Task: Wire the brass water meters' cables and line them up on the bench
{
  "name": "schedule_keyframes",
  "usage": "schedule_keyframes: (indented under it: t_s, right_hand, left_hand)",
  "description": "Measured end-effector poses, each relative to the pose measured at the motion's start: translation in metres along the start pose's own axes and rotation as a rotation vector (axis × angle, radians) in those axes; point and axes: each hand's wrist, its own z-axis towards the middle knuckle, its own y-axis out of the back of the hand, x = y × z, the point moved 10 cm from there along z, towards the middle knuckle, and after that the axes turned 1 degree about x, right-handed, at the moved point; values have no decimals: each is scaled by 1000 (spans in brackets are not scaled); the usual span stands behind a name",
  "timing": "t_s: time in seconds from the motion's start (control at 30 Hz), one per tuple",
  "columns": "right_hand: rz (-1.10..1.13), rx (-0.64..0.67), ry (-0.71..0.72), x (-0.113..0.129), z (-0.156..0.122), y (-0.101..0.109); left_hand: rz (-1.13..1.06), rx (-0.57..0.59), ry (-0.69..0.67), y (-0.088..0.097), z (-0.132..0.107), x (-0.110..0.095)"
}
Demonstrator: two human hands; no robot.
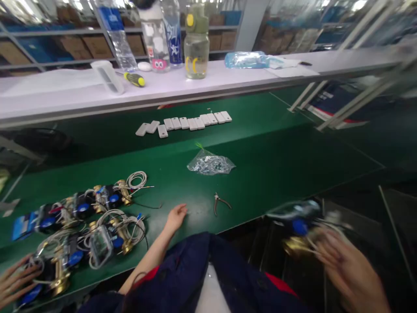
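My left hand [177, 216] rests on the green bench, fingers curled in and nothing visible in them, left of a pair of cutting pliers [217, 203]. Out to the right, past the bench edge, my right hand [342, 261] grips a water meter [298, 226] with a brass fitting, a blue cap and a pale cable; it is blurred by motion. More such meters [100, 243] with coiled cables lie in two rows on the left. At the far left, another person's hand [18, 280] touches the end meter of the near row.
A clear plastic bag of small parts [211, 165] lies mid-bench, behind the pliers. Several white rectangular pieces [192, 124] form a row farther back. The raised shelf [156, 89] bears bottles [196, 48], a screwdriver [134, 79] and a blue plastic pack [246, 60].
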Motion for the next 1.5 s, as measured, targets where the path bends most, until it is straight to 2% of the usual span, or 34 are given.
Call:
schedule_keyframes:
  t_s: [0.07,0.13,0.2,0.27,0.3,0.37,0.47,0.57,0.73,0.87,0.93,1.0,1.1,1.2,1.27,1.33,1.43,1.5]
  right_hand:
    - [61,12,12,-7,-3,-31]
    - [89,153,-15,-17,5,-90]
    - [73,342,-30,-24,10,-155]
    - [46,502,-2,-27,5,-206]
    - [30,566,23,-27,1,-224]
    - [-25,666,86,-28,-8,-247]
    - [-135,788,187,-29,-19,-265]
    - [-169,896,238,-29,-29,-282]
    - [-170,1033,256,-24,-47,-307]
    - [-210,1152,212,-25,-60,-320]
    - [-260,1210,181,-34,-63,-326]
    - [-322,1237,170,-48,-61,-333]
    - [-465,1202,195,-85,-45,-342]
    - [-627,1132,178,-134,-23,-349]
    - [-685,1094,157,-159,-13,-351]
    - [-731,1061,155,-172,-7,-352]
    - [-817,985,184,-167,-1,-344]
    - [-870,879,220,-151,7,-330]
  left_hand:
    - [-125,142,-25,-25,-10,-22]
    - [-361,299,-9,-49,-25,-42]
    - [-612,418,51,-62,-42,-56]
    - [-780,390,97,-53,-52,-63]
    - [-839,333,93,-40,-57,-66]
    - [-917,190,18,-6,-66,-72]
    - [-909,37,-174,45,-89,-89]
    - [-758,-59,-325,81,-110,-108]
    - [-573,-68,-446,106,-130,-130]
    - [-520,-35,-455,113,-123,-129]
    - [-521,-25,-413,111,-105,-117]
    - [-550,-24,-332,105,-76,-96]
    - [-577,-60,-76,85,-24,-44]
    - [-547,-86,160,58,12,9]
    - [-505,-91,220,43,23,32]
    - [-457,-105,253,33,25,47]
    - [-372,-136,252,31,21,56]
    - [-290,-189,215,40,17,53]
